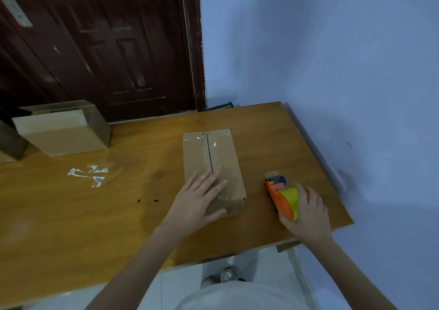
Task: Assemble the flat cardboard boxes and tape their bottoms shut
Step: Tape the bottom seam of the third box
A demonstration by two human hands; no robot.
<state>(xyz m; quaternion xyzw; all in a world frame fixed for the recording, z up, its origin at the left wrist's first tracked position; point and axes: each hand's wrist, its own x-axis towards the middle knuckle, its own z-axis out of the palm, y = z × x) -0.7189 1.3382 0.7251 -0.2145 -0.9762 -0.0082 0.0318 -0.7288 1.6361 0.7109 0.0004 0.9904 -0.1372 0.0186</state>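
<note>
A closed cardboard box [213, 167] lies on the wooden table [133, 217], near the middle and toward its right half, long axis running away from the person. Clear tape [215, 150] runs lengthwise over the centre seam of the top face and shows glare at the far end. The left hand [199, 198] lies flat on the near end of the box, fingers straight and spread across the seam, thumb down on the near side face; it presses and does not clasp. The tape gun [282, 195], orange body with a yellow-green part and a blue part at its far end, rests on the table just right of the box and apart from it. The right hand [306, 212] is curled round the near end of the tape gun, thumb under its near edge, fingers over its right side. A second box [64, 129] stands at the far left of the table, well apart from the first, with one flap raised; its top appears open. Scraps of crumpled clear tape [89, 173] are stuck to the table between the two boxes. Behind the table stand a dark door [107, 48] and a blue wall [320, 48]. Shoes [223, 277] show on the floor below the near edge.
</note>
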